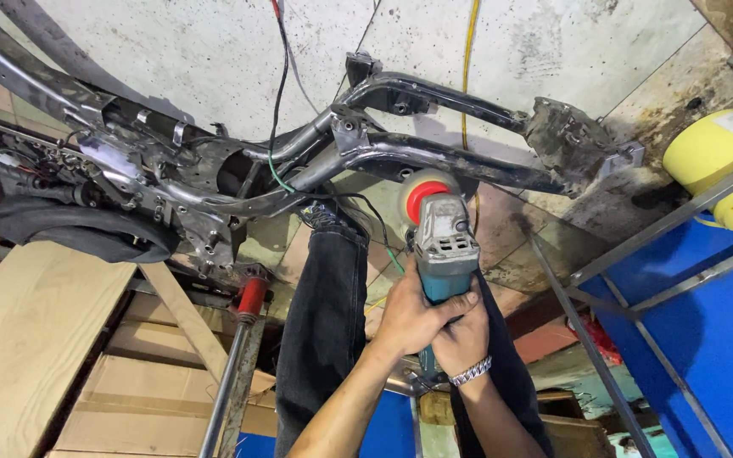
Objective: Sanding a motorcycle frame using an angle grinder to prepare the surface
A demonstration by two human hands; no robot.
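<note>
Both my left hand (413, 314) and right hand (461, 335) are clamped on the angle grinder (441, 246), its disc touching the frame tube (434, 157). Near the disc the tube looks bright; toward the far bracket (574, 131) it's dark, not yet ground.

Both hands (434, 326) grip an angle grinder (439, 242) — disc against the bare frame (434, 157).

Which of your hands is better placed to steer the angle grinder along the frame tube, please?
Probably the left hand: it wraps the angle grinder body nearest the disc, at the frame tube. The right hand sits further back in support.
</note>
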